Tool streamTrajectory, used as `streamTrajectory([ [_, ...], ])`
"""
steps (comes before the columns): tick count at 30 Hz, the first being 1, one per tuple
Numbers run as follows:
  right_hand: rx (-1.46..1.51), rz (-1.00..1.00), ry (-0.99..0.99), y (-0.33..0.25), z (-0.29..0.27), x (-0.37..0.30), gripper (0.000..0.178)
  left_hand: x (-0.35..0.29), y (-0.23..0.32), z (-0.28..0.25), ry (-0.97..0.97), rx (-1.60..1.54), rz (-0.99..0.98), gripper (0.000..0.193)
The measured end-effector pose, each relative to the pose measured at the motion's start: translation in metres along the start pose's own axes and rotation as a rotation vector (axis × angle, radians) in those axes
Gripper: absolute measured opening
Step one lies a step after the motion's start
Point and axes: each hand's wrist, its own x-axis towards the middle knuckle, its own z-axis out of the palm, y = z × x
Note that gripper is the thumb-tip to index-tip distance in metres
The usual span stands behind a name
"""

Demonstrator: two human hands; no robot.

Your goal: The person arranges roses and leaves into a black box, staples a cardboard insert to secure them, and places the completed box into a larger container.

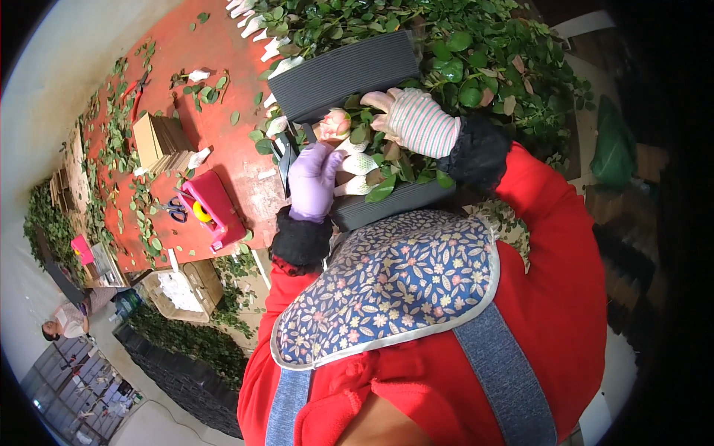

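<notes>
My left hand (311, 182), in a purple glove, has its thumb and fingers closed at the base of a pink rose (335, 124). Just below the rose lie several rose heads in white foam nets (358, 163), inside a black corrugated wrapper (349, 76) with raised sides. My right hand (420, 123), in a striped glove with bare fingertips, reaches over the leafy stems (405, 167) from the right. Its index finger is stretched out and apart from the others; leaves partly hide the lower fingers. A dark and metal tool (284, 160) lies beside my left hand.
Rose stems (476, 56) are heaped behind the wrapper. On the red table (249, 167) are a pink tape dispenser (216, 212), scissors (177, 213), cardboard pieces (160, 141) and red-handled pliers (137, 93). A crate (204, 286) stands below its edge. Another person (74, 321) is far left.
</notes>
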Motion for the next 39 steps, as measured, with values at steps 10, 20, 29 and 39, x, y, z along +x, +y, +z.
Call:
streamTrajectory([
  [10, 0.135, -0.279, -0.017, 0.012, -0.018, -0.016, 0.032, -0.020, 0.002, -0.045, -0.098, -0.245, -0.236, 0.006],
  [20, -0.223, -0.107, -0.147, -0.016, -0.003, -0.017, 0.031, -0.022, -0.004, -0.041, -0.204, 0.002, 0.089, 0.017],
  [29, -0.253, -0.191, -0.113, -0.005, -0.007, -0.014, 0.030, -0.013, 0.016, -0.036, -0.457, 0.052, -0.161, 0.040],
  [39, 0.737, -0.300, -0.168, 0.019, -0.087, -0.030, 0.025, -0.022, -0.001, -0.028, -0.374, 0.037, -0.020, 0.033],
])
